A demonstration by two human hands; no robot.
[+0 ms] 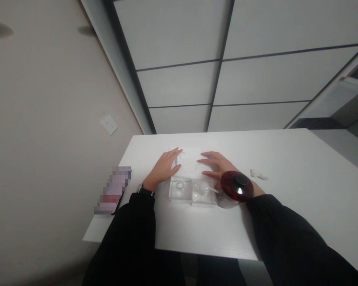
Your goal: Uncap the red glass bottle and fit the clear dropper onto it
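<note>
White tissue sheet (188, 161) lies flat on the worktop (286, 190) under both open palms, left hand (164, 167) and right hand (216, 165); neither grip closes. Press evenly, avoiding the red-topped bottle (236, 188).

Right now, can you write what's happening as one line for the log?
left hand: flat on white paper | right hand: flat on paper | nearby: two clear jars, red bottle | table: white
</note>
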